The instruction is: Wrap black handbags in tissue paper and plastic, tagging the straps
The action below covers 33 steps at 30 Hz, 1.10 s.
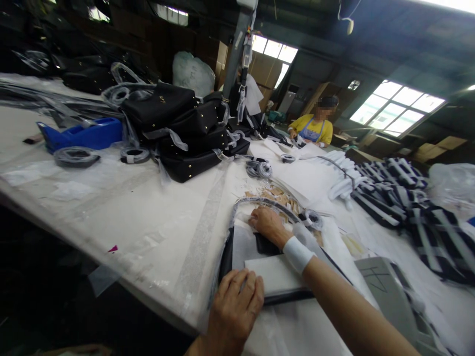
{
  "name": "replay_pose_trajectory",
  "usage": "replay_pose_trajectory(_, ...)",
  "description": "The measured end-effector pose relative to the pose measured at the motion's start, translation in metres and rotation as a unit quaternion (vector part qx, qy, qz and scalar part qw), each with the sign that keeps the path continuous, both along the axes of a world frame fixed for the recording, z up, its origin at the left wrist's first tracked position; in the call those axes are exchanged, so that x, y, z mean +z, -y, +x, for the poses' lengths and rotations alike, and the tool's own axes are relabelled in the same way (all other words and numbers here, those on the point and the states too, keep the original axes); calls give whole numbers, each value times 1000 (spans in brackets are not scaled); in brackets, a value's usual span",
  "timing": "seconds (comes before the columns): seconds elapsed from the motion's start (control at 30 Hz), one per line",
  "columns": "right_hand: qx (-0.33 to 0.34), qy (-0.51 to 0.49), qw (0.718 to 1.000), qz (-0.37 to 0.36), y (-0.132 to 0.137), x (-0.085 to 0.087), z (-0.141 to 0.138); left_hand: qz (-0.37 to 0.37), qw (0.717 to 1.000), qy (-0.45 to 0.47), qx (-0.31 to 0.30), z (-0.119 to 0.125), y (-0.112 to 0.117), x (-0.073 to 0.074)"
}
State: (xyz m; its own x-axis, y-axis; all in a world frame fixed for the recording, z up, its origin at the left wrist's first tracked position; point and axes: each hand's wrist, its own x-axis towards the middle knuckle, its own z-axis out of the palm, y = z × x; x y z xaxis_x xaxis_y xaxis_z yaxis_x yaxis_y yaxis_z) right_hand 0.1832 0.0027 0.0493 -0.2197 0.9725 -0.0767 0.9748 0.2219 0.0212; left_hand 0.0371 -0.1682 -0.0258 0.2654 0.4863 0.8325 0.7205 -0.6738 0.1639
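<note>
A black handbag [224,254] lies on the table in front of me, its handle [261,200] wrapped in clear plastic and arched away from me. A folded white sheet [276,273] rests on its near part, with a thin whitish sheet [242,242] behind. My left hand [235,306] lies over the near left edge of the bag and sheet, fingers extended. Reaching across the bag, my right hand [269,225] has its fingers bent together at the whitish sheet just inside the handle. Whatever is between those fingertips is hidden. A white band circles my right wrist.
Stacked black handbags [185,128] stand at the back left beside a blue tape dispenser [83,133]. Coiled wrapped straps [259,168] and brown scraps [276,193] lie beyond the bag. Strapped black pieces [401,198] and a grey case [386,287] are right. A co-worker [315,128] works behind.
</note>
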Motion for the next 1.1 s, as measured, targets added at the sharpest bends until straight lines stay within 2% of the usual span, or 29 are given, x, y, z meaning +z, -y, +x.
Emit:
replay_pose_trajectory(0.07,-3,27,1000,9,3,9,-5,-1,1000,3,1,-3,-1,5)
replay_pose_trajectory(0.2,11,63,998,18,21,46,-11,-12,1000,-6,-13,-8,-8,10)
replay_pose_trajectory(0.27,37,82,995,34,39,62,-13,-16,1000,-15,-20,-11,-11,12)
replay_pose_trajectory(0.33,84,100,990,55,60,69,-13,-17,999,-20,-25,-13,-12,12)
replay_pose_trajectory(0.4,136,106,982,74,81,66,-13,-16,999,-23,-28,-13,-12,12)
replay_pose_trajectory(0.5,193,88,974,83,105,46,-10,-9,999,-23,-31,-13,-11,9)
replay_pose_trajectory(0.6,223,46,970,81,121,25,-3,0,999,-14,-41,-13,-11,7)
replay_pose_trajectory(0.67,229,12,969,96,128,18,2,1,999,-15,-48,-13,-11,7)
replay_pose_trajectory(0.87,222,-29,965,136,144,23,6,-36,998,-16,-45,-16,-10,11)
replay_pose_trajectory(1.03,191,-118,967,119,152,21,-5,-50,998,-18,-44,-19,-11,14)
replay_pose_trajectory(1.1,184,-181,963,80,151,25,-4,-51,998,-17,-41,-19,-12,12)
